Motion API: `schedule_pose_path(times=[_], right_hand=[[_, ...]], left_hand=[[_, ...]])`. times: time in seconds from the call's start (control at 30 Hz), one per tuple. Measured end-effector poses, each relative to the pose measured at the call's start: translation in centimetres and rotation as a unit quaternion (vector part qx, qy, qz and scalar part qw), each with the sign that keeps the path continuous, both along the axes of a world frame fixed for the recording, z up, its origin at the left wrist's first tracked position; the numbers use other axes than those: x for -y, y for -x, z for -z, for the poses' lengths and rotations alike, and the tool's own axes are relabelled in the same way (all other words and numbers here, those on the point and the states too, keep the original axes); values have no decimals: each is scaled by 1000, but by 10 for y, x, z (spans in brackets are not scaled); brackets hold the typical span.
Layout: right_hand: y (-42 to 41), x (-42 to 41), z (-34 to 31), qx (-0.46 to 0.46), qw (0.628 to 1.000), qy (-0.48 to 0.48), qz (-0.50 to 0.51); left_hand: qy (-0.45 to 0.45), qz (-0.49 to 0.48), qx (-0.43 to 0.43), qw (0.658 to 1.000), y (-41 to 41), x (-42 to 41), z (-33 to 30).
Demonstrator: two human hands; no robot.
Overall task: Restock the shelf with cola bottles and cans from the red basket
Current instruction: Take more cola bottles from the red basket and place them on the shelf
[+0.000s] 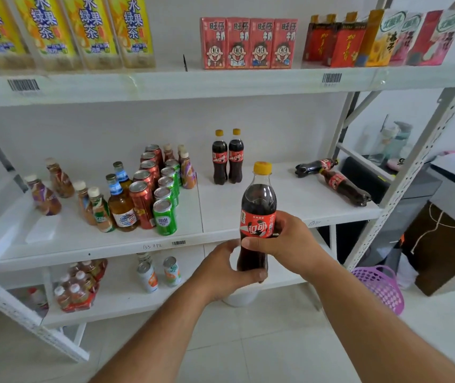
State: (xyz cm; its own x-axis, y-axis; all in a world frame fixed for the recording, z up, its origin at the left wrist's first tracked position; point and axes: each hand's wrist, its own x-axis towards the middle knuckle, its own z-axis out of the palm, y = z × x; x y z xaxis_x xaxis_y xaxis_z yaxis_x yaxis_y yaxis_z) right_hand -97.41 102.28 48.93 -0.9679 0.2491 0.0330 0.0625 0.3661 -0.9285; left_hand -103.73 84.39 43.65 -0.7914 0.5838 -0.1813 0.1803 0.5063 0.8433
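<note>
Left hand: the left hand [222,268], nearest the camera, curls its grip round the base of the cola bottle [258,217], fingers wrapped under the dark lower body.
Right hand: the right hand [281,239] closes its grip round the red label band, thumb across the front, fingers behind.
Bottle in hand: upright, yellow cap on top, held in the air just in front of the middle shelf [248,200] edge, not yet resting on it.
Standing pair: two cola bottles [227,158] stand upright and touching, beyond the held bottle and a little to its left, near the shelf's back wall.
Fallen pair: two more cola bottles [334,179] lie on their sides to the right of the held bottle, near the shelf's right upright.
Cans: rows of red cans [146,183] and green cans [167,200] stand well to the left of the held bottle, past a seam in the shelf board.
Red basket: not in view; only a purple basket [381,286] sits on the floor, below and right of the held bottle.
Step in hand: likely setting this bottle down beside the standing pair.
Doing it well: keep it upright, carry it over the shelf lip, set the base flat in line with the pair, label facing out, then let go from the bottom hand first.
Risk: a nudge could topple the narrow standing pair.
</note>
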Motion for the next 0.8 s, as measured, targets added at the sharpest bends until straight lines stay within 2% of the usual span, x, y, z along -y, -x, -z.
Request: schedule_pose_path(times=[0.47,0.8], right_hand=[[98,-116,16,3,997,25,-72],[168,-143,27,33,993,24,-106]], left_hand=[[47,-85,-33,995,73,-115,5],[58,-122,-23,991,125,-139,12]])
